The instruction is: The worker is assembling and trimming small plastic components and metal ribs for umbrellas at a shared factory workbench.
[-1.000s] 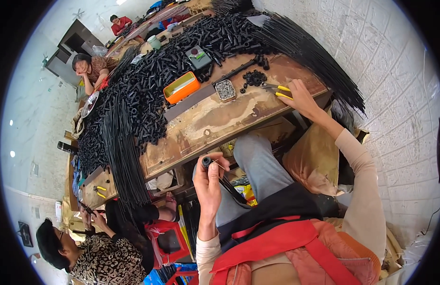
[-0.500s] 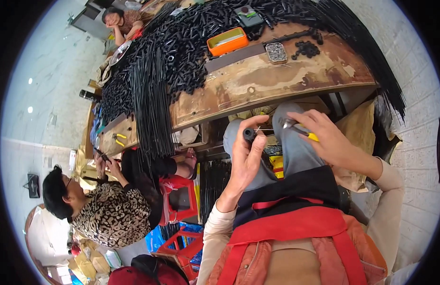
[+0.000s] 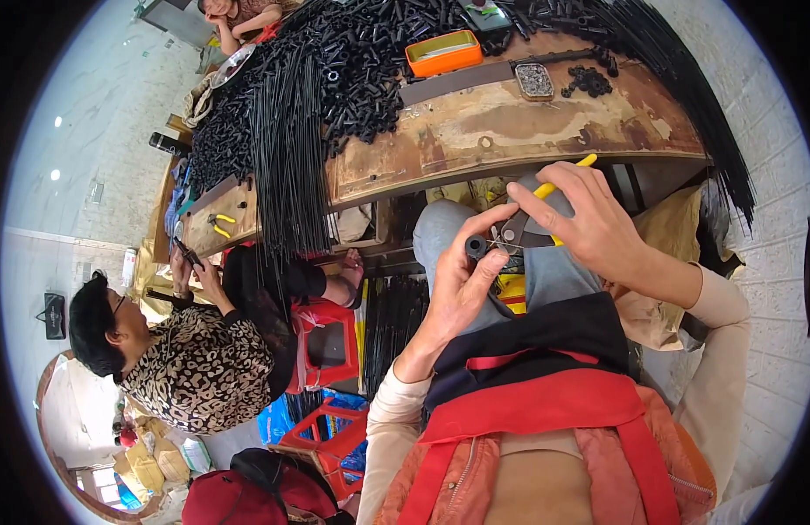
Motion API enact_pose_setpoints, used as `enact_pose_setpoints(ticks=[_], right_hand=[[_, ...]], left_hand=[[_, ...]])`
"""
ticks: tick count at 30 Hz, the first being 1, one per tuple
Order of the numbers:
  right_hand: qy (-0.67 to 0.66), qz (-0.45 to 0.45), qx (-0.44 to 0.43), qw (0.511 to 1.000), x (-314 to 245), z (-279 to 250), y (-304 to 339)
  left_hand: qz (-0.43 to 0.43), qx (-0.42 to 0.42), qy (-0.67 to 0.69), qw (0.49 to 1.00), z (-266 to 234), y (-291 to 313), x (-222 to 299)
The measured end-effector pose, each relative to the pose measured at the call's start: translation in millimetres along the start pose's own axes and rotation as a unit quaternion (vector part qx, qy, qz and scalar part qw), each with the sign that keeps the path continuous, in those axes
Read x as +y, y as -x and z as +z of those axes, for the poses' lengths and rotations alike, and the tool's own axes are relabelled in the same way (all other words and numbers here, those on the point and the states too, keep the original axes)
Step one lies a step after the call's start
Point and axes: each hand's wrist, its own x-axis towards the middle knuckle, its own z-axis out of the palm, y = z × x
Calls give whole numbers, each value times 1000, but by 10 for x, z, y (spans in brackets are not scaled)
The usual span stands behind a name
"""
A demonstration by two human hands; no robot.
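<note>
My left hand (image 3: 453,293) is closed around a short black tubular piece (image 3: 476,247), its round hollow end turned up toward me. Thin wire ends (image 3: 496,241) stick out sideways by the thumb and forefinger. In my right hand (image 3: 593,214) is a pair of yellow-handled pliers (image 3: 511,234), handles spread apart and one sticking up past the fingers. The metal jaws are at the wire, right beside the black piece; whether they grip it is too small to tell. Both hands are above my lap, before the table edge.
A wooden table (image 3: 422,162) holds heaped black parts (image 3: 361,79), bundles of black rods (image 3: 291,166), an orange box (image 3: 444,58) and a tray of small metal bits (image 3: 534,80). At left a co-worker (image 3: 195,350) handles black parts near other yellow-handled pliers (image 3: 219,225). Red stools (image 3: 328,350) stand between us.
My right hand has brought the pliers left, to the wire beside the black piece, and their handles now show spread. My left hand still holds the piece. The view has shifted slightly.
</note>
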Motion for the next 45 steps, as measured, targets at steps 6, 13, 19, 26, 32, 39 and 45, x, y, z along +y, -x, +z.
enact_pose_setpoints(ticks=[6,13,19,26,32,39,45], right_hand=[[-35,21,-52,998,-11,-111,123],[-235,-26,-244,941,149,-605,82],[-451,270,-349,776,37,-625,297],[-127,6,-143,982,218,-641,288],[-471,279,-382,744,57,-662,365],[-311,130,-168,926,204,-652,321],[-535,323,-387,678,108,-680,286]], left_hand=[[9,-32,10,999,30,-11,62],[5,-114,-65,991,-26,-45,181],[-33,-154,-47,986,64,-137,92],[-64,-113,-53,990,41,-212,122],[-61,-178,6,982,73,-247,91],[-69,-150,-36,986,24,-345,96],[-25,-180,-45,982,2,-335,55]])
